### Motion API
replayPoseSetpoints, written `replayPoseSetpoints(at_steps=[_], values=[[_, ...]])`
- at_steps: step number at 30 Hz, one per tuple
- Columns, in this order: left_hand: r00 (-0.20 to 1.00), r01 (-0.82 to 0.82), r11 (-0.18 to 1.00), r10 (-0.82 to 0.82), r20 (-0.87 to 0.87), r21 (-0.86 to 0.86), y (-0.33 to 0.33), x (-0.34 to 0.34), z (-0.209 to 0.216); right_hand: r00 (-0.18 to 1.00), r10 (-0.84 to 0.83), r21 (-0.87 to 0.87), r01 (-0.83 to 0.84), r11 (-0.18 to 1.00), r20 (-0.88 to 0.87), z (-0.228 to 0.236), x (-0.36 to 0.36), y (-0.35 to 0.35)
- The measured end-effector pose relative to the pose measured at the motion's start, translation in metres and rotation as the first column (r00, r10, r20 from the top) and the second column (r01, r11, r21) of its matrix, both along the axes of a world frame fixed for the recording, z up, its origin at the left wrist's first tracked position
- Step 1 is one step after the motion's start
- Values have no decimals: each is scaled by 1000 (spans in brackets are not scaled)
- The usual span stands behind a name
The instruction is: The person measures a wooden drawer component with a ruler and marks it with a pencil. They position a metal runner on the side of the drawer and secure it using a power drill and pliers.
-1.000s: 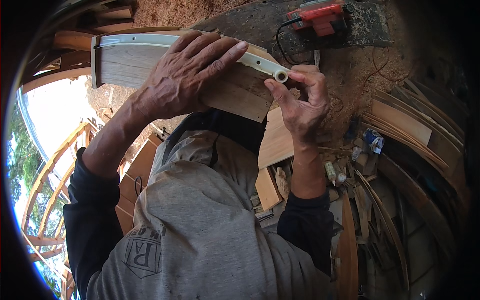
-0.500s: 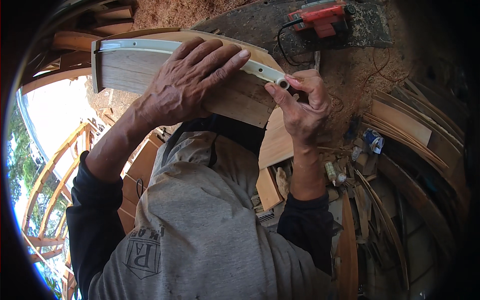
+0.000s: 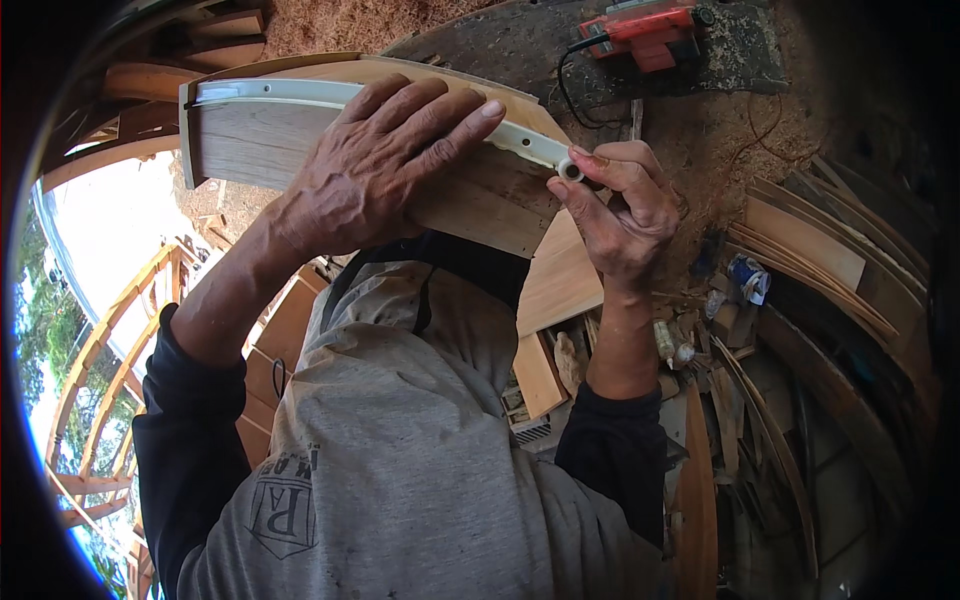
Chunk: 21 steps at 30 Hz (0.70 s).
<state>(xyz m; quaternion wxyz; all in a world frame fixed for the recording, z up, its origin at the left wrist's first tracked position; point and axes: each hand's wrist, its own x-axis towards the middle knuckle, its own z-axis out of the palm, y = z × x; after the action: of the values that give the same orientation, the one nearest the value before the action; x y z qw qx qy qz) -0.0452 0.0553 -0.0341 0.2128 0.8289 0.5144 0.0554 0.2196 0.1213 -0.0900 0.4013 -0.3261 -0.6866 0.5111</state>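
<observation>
Hands on strip, left palm-down, right pinching

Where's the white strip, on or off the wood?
On: the white strip lies along the wooden piece, left hand over it, right hand pinching its end.

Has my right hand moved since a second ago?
Yes: judged against the red power tool, your right hand has shifted slightly rightward and down in the picture.

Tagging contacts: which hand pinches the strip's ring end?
The right hand: only it grips the white strip by its ring end. The left hand lies across the strip farther left, away from the ring.
</observation>
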Motion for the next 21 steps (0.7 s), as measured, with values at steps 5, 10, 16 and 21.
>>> replayPoseSetpoints(at_steps=[5,10,16,21], values=[[1000,0,1000,-1,-26,-29,1,1,3,991,-133,30,133,991,-18,-4,-13,-13],[999,0,1000,-1,-36,-18,2,2,5,983,-181,64,180,982,11,-1,-13,-14],[1000,0,999,0,-24,-33,1,0,4,985,-112,141,94,986,129,17,-4,-9],[999,-8,1000,7,-35,-29,1,-1,6,901,-177,330,40,943,397,43,-15,-8]])
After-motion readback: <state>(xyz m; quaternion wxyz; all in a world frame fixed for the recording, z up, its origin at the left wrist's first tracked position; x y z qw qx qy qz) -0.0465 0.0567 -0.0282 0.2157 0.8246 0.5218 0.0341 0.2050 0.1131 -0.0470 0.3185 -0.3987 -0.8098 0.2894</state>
